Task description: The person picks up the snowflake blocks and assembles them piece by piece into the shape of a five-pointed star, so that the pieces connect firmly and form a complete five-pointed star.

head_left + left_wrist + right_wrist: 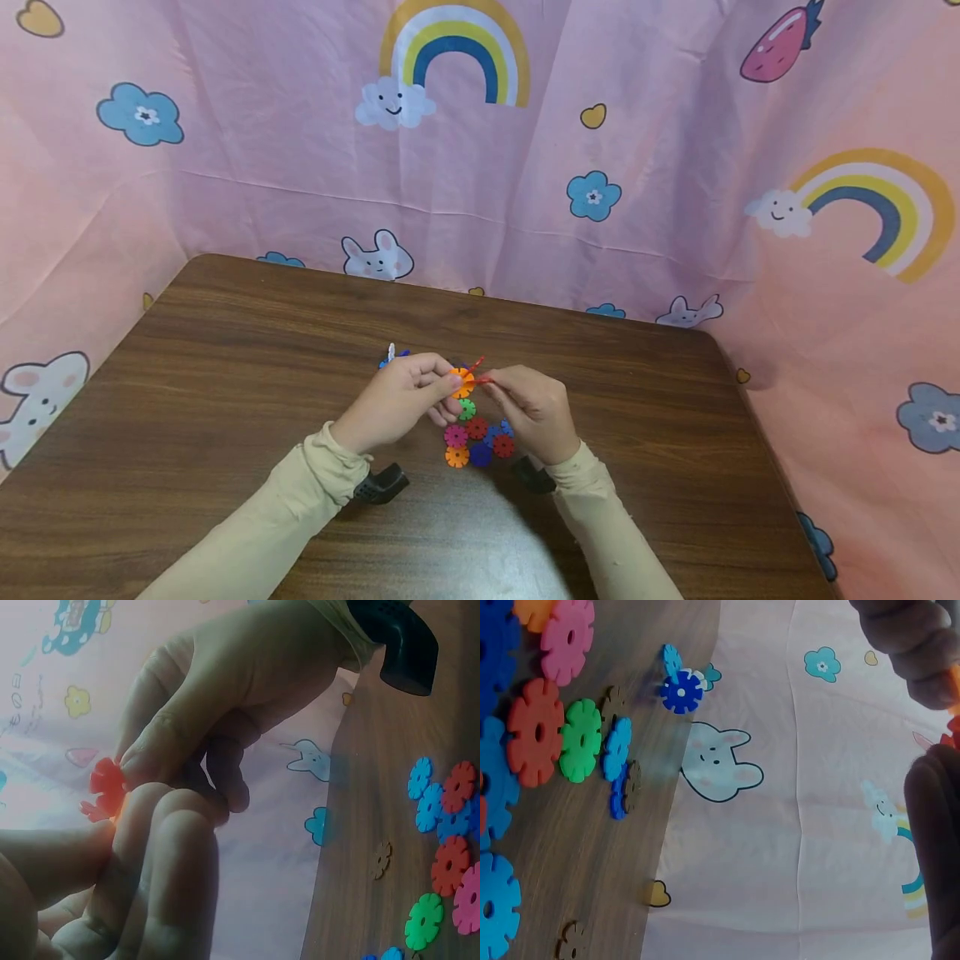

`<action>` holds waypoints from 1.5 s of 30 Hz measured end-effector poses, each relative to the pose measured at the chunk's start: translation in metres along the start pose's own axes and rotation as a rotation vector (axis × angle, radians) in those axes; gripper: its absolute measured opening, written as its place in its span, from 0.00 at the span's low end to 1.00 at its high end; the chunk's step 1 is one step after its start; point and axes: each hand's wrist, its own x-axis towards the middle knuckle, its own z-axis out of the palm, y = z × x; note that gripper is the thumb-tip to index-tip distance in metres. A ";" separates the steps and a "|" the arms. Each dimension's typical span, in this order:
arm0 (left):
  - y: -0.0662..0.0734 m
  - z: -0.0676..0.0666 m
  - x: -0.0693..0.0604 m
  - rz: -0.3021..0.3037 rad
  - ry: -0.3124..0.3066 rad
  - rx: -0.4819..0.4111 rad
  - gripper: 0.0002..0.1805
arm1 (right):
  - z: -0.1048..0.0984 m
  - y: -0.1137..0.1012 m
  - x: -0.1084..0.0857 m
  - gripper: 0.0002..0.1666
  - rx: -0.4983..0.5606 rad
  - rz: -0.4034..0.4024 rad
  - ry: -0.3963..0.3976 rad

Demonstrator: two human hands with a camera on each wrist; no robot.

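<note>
Held up over the table, an orange notched plastic disc (463,388) is pinched between the thumb and fingers of my left hand (393,402). Red notched discs (107,784), apparently two, stand at its right side, edge-on in the head view. My right hand (536,410) pinches one red disc between thumb and index finger, where it meets the orange one. How far the slots interlock is hidden by the fingers. In the right wrist view only a sliver of the red disc (952,729) shows at the edge.
Below the hands lie loose discs, including a pink disc (455,436), a green disc (580,741) and a lower orange disc (457,457). Behind the left hand, a dark blue disc (682,693) has lighter discs standing in it. A patterned curtain (480,192) borders the wooden table (247,333).
</note>
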 end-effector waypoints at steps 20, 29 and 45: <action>-0.002 -0.005 -0.001 0.029 -0.091 -0.057 0.12 | 0.000 0.003 -0.001 0.10 0.185 0.059 0.000; -0.004 -0.002 0.000 0.053 -0.101 -0.070 0.13 | -0.002 0.002 0.001 0.09 0.241 0.053 -0.016; 0.001 0.002 0.000 0.064 -0.007 -0.011 0.10 | -0.006 0.000 0.001 0.13 0.113 0.019 0.004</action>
